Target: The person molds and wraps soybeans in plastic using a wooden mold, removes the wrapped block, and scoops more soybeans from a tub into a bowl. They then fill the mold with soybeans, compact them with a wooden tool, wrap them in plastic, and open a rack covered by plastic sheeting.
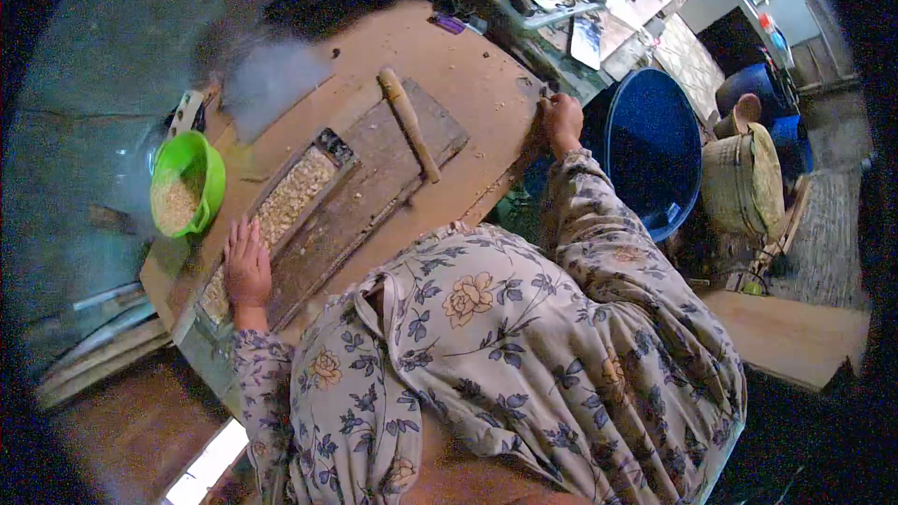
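Observation:
My left hand (pixel 248 266) lies flat, fingers stretched out, on the pale crumbly pieces (pixel 297 194) that fill a long wooden tray (pixel 342 166). Beside the tray lies a worn wooden board (pixel 323 241), and a wooden rolling pin (pixel 409 123) rests across its far part. At the table's right edge, my right hand (pixel 563 122) has its fingers closed; what they grip is too small to make out. A green plastic basket (pixel 213 182) with more pale crumbly pieces stands left of the tray.
The tray and board lie on a brown tabletop (pixel 477 65). A purple object (pixel 448 23) sits near its far edge. Right of it stand a large blue tub (pixel 655 154) and a woven basket (pixel 734 182). A cluttered counter (pixel 627 9) is behind.

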Tool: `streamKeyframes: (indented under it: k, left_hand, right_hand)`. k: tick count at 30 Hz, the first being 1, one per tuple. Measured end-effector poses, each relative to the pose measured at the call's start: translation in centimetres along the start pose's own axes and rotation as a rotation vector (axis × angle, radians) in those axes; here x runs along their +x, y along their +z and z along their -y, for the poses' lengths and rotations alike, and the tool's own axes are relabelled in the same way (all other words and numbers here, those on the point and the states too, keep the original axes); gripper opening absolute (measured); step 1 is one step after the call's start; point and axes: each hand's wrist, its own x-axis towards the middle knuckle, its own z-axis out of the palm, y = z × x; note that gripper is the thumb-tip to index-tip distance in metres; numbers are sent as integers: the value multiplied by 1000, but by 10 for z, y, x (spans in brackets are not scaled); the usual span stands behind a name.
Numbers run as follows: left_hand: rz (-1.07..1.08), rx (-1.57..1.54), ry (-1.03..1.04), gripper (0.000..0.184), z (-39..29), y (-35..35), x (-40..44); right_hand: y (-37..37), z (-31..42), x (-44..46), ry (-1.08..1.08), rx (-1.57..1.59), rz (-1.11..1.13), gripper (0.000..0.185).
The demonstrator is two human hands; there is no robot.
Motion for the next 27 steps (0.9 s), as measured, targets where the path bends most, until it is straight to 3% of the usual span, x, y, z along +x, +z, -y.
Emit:
streamKeyframes:
  k: [3,5,7,11,12,14,15,16,17,18,19,21,22,27]
  left_hand:
    - [-30,6,19,42,2,5,-1]
    - [-84,-40,48,41,6,11,-4]
    - [-93,-38,38,40,1,5,-9]
    - [-95,-21,22,50,-5,7,-9]
    - [-70,-32,11,54,-8,5,-11]
    - [-78,-14,-12,56,-10,6,-15]
    - [-54,-7,-8,58,-20,16,6]
    - [-55,-7,-15,58,-21,15,6]
    - [-41,-10,-23,59,-26,14,8]
    - [-27,-19,-30,60,-26,12,8]
    - [-33,-16,-33,60,-28,13,9]
    - [-50,40,-60,60,-28,16,6]
    - [-67,13,-61,62,-16,14,-7]
    - [-90,-37,-77,65,-7,14,-21]
  right_hand:
    - [-14,11,2,-3,-89,84,22]
    - [-7,-5,13,-21,24,184,22]
    - [-27,2,14,-178,-185,328,22]
    - [-25,14,14,-454,-148,197,20]
    - [-15,21,17,-237,315,344,19]
    - [-54,96,-18,-122,581,472,18]
    - [2,71,8,-8,1191,656,16]
    - [-33,127,-22,-306,612,539,14]
    - [-21,146,-31,-438,751,585,14]
    - [-28,178,-55,-379,854,672,15]
    - [-17,205,-71,-419,645,657,15]
    - [-26,252,-109,-710,756,546,16]
    - [-34,286,-137,-740,552,619,16]
    - [-20,340,-187,-1025,437,497,16]
